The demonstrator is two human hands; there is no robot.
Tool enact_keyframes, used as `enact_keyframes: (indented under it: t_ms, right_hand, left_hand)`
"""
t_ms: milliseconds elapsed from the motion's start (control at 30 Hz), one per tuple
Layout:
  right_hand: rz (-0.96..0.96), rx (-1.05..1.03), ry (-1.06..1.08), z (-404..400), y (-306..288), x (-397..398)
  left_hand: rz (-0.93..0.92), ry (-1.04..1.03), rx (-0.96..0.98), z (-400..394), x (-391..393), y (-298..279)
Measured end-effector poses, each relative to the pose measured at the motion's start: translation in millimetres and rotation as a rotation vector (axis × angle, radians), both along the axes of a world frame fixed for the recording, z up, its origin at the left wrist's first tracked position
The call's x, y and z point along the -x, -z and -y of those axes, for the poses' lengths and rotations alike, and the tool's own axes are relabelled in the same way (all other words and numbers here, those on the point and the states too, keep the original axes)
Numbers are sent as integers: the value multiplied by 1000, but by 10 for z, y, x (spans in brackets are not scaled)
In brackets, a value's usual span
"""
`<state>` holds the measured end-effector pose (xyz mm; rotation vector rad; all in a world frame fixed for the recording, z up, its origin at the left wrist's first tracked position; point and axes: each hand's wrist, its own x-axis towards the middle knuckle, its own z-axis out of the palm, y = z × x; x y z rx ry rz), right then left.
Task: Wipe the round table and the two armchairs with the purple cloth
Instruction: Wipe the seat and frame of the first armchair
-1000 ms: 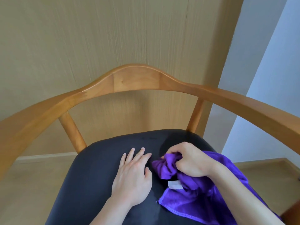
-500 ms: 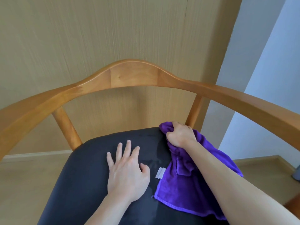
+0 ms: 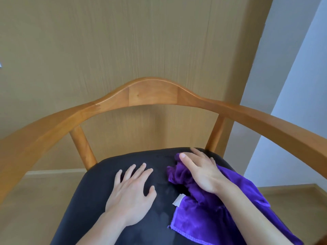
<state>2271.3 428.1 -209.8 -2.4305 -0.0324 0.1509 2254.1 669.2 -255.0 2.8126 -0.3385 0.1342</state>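
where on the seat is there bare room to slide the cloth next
Bare seat lies left of the left hand, out to the left back post, and along the rear edge. The right side is crowded: the right hand presses the purple cloth there.

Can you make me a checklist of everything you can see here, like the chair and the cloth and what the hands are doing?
Surface: black seat of the wooden armchair, with faint smudges.
Job's things: purple cloth bunched on the seat's right side, white tag showing.
Clutter: nothing seen.
Hands: left hand flat on the seat, fingers spread; right hand pressing the cloth, fingers straight.
Cables: nothing seen.
Surroundings: wood-panel wall, pale wall at right, wooden floor.
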Motion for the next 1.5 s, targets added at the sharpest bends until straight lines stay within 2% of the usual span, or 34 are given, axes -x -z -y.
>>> enact_keyframes:
  t_ms: [67, 100, 167, 300, 433, 500, 567, 633, 833, 967, 1033, 1100, 1167, 1233, 1300, 1367, 1500]
  right_hand:
    - [-28, 444, 147, -248, 58, 55]
    - [-24, 596, 164, -388, 117, 94]
    - [50, 709, 127, -567, 214, 149]
    - [284, 561, 55, -374, 239, 12]
    - [324, 286, 212, -50, 117, -524]
    - [244, 164, 303, -5, 90, -820]
    - [178, 202, 295, -85, 135, -998]
    - [197, 245, 253, -231, 175, -1030]
    - [321, 240, -134, -480, 229, -374]
    - [371, 285, -219, -438, 332, -242]
    - [378, 321, -152, -411, 339, -396]
    - [391, 374, 8, -389, 331, -636]
    - [337, 319, 215, -364, 295, -856]
    - [260, 295, 302, -404, 272, -970]
    - [268, 424, 225, -486, 271, -960]
    - [312, 465, 78, -546, 242, -778]
    - [324, 299, -239, -516, 218, -195]
  left_hand:
    - [-8, -4, 12, -9, -21, 14]
    - [-2, -5, 17, -21, -31, 25]
    - [10, -9, 24, -39, -42, 54]
    - [22, -10, 48, -34, -52, 66]
    - [31, -19, 51, -28, -38, 51]
    - [34, -23, 54, -22, -30, 40]
    - [32, -23, 60, -25, -26, 37]
    - [37, -23, 62, -24, -28, 37]
    - [68, -76, 73, -23, -15, 35]
    - [68, -148, 95, -13, 24, 16]
    - [9, -128, 171, -42, -7, -29]
    - [-73, -87, 258, -163, -42, -79]
    - [-88, -24, 218, -303, -23, -67]
    - [-30, -6, 124, -375, 42, -11]
    - [13, -33, 94, -361, 71, 22]
    - [20, -34, 103, -326, 65, 27]
    - [19, -30, 110, -335, 68, 40]
